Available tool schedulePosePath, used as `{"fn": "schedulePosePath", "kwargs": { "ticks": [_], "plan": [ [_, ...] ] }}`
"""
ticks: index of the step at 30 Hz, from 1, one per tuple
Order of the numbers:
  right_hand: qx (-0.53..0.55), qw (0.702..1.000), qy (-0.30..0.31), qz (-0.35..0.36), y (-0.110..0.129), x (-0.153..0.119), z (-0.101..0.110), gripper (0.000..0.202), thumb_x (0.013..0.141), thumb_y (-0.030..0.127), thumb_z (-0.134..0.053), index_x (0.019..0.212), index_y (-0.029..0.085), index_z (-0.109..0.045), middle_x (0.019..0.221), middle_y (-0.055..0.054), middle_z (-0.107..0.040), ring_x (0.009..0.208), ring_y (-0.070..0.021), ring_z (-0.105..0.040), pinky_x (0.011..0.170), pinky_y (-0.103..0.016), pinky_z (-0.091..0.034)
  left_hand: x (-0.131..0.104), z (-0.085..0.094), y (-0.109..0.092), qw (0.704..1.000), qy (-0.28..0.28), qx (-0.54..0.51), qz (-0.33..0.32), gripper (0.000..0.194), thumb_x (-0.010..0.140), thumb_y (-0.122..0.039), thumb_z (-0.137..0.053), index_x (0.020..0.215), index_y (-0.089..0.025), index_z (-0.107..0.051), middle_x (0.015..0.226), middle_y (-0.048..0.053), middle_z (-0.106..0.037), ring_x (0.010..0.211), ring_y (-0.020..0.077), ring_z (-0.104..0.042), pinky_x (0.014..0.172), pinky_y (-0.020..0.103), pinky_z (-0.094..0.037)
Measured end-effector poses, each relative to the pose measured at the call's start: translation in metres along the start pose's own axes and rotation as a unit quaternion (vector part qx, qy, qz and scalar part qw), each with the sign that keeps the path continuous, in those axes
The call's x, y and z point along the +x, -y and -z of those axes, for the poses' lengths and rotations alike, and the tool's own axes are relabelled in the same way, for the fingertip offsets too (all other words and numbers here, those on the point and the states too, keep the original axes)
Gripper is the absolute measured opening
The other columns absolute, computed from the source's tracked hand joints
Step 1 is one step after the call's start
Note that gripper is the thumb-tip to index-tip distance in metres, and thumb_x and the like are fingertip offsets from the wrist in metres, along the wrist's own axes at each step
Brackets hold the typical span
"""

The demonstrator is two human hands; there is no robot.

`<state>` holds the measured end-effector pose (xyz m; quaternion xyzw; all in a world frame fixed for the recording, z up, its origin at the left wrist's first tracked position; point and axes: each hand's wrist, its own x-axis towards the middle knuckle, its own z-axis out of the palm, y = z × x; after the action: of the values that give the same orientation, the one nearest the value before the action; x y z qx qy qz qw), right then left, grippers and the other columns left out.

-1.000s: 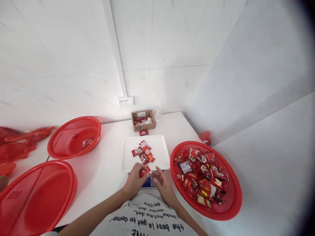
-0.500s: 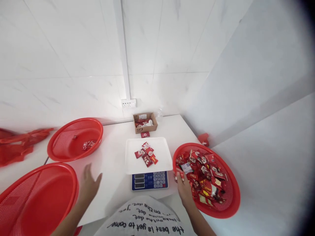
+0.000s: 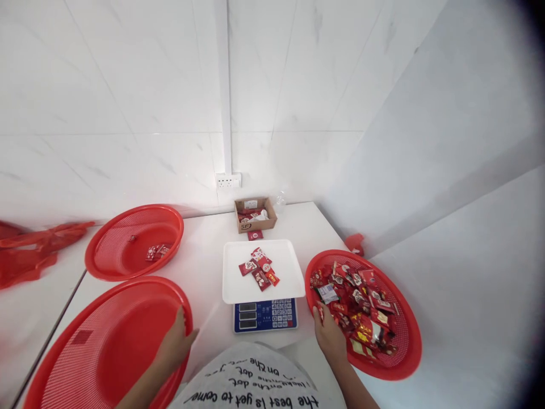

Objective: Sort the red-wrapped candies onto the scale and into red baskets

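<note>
A large red basket (image 3: 123, 341) stands at the front left, with my left hand (image 3: 176, 341) at its right rim, fingers partly over the edge and thumb apart. My right hand (image 3: 330, 335) is at the left rim of another red basket (image 3: 411, 341), which is full of red packets (image 3: 361, 301). Its fingers are closed round something small and red that I cannot make out. Between the hands is a scale with a blue keypad (image 3: 264, 315) and a white tray (image 3: 232, 272). Several red packets (image 3: 260, 270) lie on the tray.
Behind the tray stands a cardboard box (image 3: 255, 224) of packets, with one packet (image 3: 255, 234) before it. A third red basket (image 3: 134, 241) holding a few packets is at the back left. Red netting (image 3: 38, 250) lies farther left, and a wall socket (image 3: 229, 180) is behind.
The front left basket has moved right, nearer the scale, and my left hand has come onto its rim. The view has shifted slightly. My right hand stays by the full basket.
</note>
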<state>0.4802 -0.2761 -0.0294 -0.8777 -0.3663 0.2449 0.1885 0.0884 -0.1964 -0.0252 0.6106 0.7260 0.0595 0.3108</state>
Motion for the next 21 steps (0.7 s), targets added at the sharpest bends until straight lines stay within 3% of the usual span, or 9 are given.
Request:
{"fn": "schedulePosePath", "kwargs": {
  "ticks": [3, 6, 10, 15, 21],
  "plan": [
    [-0.022, 1.000, -0.004, -0.001, 0.007, -0.005, 0.002, 0.053, 0.085, 0.049, -0.022, 0.122, 0.019, -0.046, 0.118, -0.014, -0.059, 0.102, -0.0285, -0.058, 0.082, -0.041, -0.042, -0.007, -0.020, -0.012, 0.996, 0.067, 0.007, -0.065, 0.074, 0.077, -0.032, -0.046, 0.138, -0.002, -0.017, 0.128, 0.023, -0.049, 0.115, 0.0277, -0.051, 0.093, 0.037, -0.041],
    [-0.043, 0.999, -0.007, -0.004, 0.011, -0.009, 0.002, 0.054, 0.085, 0.049, -0.021, 0.123, 0.019, -0.046, 0.118, -0.014, -0.058, 0.101, -0.0290, -0.059, 0.081, -0.041, -0.042, -0.008, -0.033, -0.012, 0.991, 0.085, 0.020, -0.101, 0.075, 0.074, -0.030, -0.049, 0.138, -0.007, -0.019, 0.128, 0.023, -0.049, 0.113, 0.0286, -0.052, 0.090, 0.038, -0.041],
    [-0.050, 0.999, -0.009, -0.007, 0.007, -0.005, 0.000, 0.054, 0.086, 0.049, -0.020, 0.123, 0.019, -0.045, 0.116, -0.014, -0.060, 0.100, -0.0289, -0.060, 0.081, -0.041, -0.043, -0.006, -0.034, -0.016, 0.991, 0.088, 0.010, -0.105, 0.075, 0.074, -0.030, -0.051, 0.138, -0.008, -0.020, 0.127, 0.022, -0.051, 0.110, 0.0290, -0.055, 0.088, 0.039, -0.043],
    [-0.056, 0.998, -0.009, 0.003, -0.001, 0.001, -0.003, 0.055, 0.086, 0.051, -0.020, 0.122, 0.019, -0.046, 0.111, -0.014, -0.062, 0.097, -0.0292, -0.061, 0.079, -0.042, -0.044, 0.009, -0.024, -0.037, 0.993, 0.052, -0.048, -0.096, 0.074, 0.078, -0.036, -0.050, 0.137, -0.005, -0.018, 0.127, 0.024, -0.049, 0.114, 0.0291, -0.052, 0.088, 0.037, -0.043],
    [-0.056, 0.998, -0.026, 0.013, 0.001, -0.002, -0.003, 0.055, 0.086, 0.051, -0.021, 0.121, 0.018, -0.048, 0.110, -0.015, -0.062, 0.095, -0.0288, -0.062, 0.078, -0.041, -0.044, 0.063, -0.015, -0.053, 0.994, -0.041, -0.084, -0.060, 0.074, 0.082, -0.046, -0.045, 0.136, -0.003, -0.017, 0.126, 0.029, -0.048, 0.111, 0.0341, -0.053, 0.082, 0.041, -0.045]
  ]
}}
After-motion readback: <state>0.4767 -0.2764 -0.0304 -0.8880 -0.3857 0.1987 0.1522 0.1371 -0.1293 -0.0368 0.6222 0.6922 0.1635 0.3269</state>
